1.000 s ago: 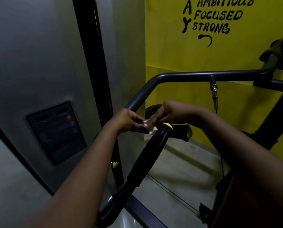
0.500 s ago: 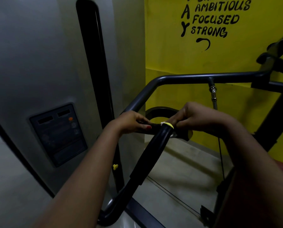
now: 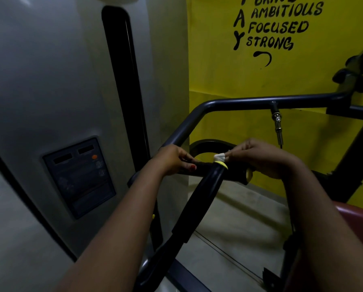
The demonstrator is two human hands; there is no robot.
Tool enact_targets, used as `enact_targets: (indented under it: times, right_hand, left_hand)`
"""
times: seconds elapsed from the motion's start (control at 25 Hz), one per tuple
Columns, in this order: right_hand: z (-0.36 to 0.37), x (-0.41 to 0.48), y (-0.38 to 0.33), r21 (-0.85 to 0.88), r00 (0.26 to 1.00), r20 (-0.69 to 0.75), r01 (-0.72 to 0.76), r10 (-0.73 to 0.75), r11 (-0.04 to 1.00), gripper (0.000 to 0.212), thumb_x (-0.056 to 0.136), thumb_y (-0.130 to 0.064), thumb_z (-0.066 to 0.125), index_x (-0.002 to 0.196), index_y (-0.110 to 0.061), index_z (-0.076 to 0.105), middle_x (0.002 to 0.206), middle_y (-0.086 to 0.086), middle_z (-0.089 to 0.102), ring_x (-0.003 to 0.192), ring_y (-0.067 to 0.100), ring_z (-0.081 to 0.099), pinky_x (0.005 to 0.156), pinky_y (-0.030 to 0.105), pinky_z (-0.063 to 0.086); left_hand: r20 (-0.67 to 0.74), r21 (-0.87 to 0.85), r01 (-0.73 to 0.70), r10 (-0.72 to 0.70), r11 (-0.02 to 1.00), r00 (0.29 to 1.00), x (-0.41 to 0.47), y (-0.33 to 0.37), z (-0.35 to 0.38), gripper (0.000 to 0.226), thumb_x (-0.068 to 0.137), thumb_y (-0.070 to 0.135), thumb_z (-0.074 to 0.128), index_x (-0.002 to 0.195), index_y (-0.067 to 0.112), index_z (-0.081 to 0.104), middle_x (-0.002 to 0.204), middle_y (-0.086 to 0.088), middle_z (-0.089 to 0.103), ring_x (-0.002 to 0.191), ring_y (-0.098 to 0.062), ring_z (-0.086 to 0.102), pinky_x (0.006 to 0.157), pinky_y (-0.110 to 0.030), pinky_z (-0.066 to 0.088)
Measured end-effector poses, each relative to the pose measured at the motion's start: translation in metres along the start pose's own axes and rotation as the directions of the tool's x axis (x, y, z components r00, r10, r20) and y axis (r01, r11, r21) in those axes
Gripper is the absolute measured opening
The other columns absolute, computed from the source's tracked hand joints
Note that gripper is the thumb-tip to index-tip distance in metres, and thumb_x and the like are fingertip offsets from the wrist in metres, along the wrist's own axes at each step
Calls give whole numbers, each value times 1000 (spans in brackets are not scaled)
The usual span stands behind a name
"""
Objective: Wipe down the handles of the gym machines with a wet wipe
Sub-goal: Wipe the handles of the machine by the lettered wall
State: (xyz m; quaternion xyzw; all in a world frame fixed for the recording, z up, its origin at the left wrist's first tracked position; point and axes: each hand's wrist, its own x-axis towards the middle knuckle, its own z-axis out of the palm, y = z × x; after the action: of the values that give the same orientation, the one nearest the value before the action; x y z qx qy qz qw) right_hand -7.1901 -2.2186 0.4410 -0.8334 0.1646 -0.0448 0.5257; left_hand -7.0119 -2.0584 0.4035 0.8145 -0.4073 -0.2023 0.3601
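Surroundings: a grey machine shroud (image 3: 50,81) fills the left, with a dark label panel (image 3: 79,178) and a black vertical slot (image 3: 123,81). Behind is a yellow wall (image 3: 218,60) with black hand lettering. A grey tubular bar (image 3: 250,101) runs across at mid height, and a metal clip (image 3: 278,125) hangs from it. A red seat pad (image 3: 355,211) shows at the right edge.

Obstruction: a diagonal handle (image 3: 199,199) crosses in front of the horizontal handle (image 3: 235,175) and hides its middle.

Left hand (image 3: 174,160): forearm reaching forward, fingers curled over the horizontal handle's left part, thumb underneath.

Right hand (image 3: 260,157): wrist bent, fingertips (image 3: 232,153) pinching the wet wipe (image 3: 219,157). Cannot tell how its lower fingers lie.

Wet wipe: small white wad, just above the yellow end cap (image 3: 221,164) of the diagonal handle, between the two hands. Cannot tell whether it touches the cap.

Axes: the horizontal handle runs left to right, its free end pointing right. The diagonal handle runs from lower left up to its capped end at centre.
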Motion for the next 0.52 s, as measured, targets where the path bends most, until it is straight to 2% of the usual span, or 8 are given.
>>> enact_targets:
  times: [0.08,0.12,0.16,0.24,0.32,0.36,0.4,0.52]
  right_hand:
    - [13,5,2,238,993,5,-112,114,965,18,92,-9,58,85,1,71,72,6,72,68,16,66,57,24,52]
    - [23,6,3,374,983,33,-181,182,910,18,93,-7,55,83,0,68,69,7,71,63,16,68,52,21,52]
    - [30,5,7,505,970,61,-235,236,831,18,95,-6,52,83,0,65,64,8,70,57,15,68,44,19,50]
    - [37,-8,18,725,957,97,-255,272,640,20,97,-4,44,89,3,61,67,14,69,56,20,70,39,21,50]
    - [32,-26,27,859,966,103,-206,237,468,25,97,-4,38,102,6,61,89,27,68,65,29,72,41,24,53]
    - [29,-31,30,875,967,91,-191,238,445,28,97,-5,36,107,6,60,98,30,66,67,31,72,42,23,54]
    - [26,-32,32,856,970,55,-168,238,488,30,96,-7,37,111,5,60,104,29,65,73,32,72,49,24,57]
    - [23,-18,22,567,982,-124,-47,142,823,26,95,-11,48,109,0,67,111,21,69,95,30,66,83,37,53]
  left_hand:
    - [4,-2,-6,6,1000,1000,1,2,0,24,80,11,76,104,14,75,93,-1,74,83,-8,67,90,-23,53]
    - [3,21,-11,11,1000,1000,0,3,0,25,81,11,75,105,13,75,93,-1,73,79,-5,64,84,-17,52]
    - [-3,30,-14,14,999,1000,-1,3,1,25,81,11,75,105,14,75,94,-1,73,79,-5,64,83,-17,51]
    - [-19,20,-8,8,1000,1000,0,0,2,23,81,13,76,103,17,75,97,-4,74,90,-12,67,94,-31,52]
    - [3,31,-5,4,1000,1000,0,-1,1,22,82,15,74,103,20,75,100,-1,74,99,-15,67,98,-40,50]
    - [49,44,-22,20,999,999,0,0,0,23,84,15,72,107,22,74,104,1,73,103,-14,66,99,-40,50]
    - [120,50,-52,46,997,992,0,3,1,27,87,16,69,113,24,71,111,3,71,107,-12,64,102,-38,48]
    - [300,43,-130,112,991,947,-6,21,11,32,95,13,58,126,17,61,124,0,63,114,-10,56,98,-24,41]
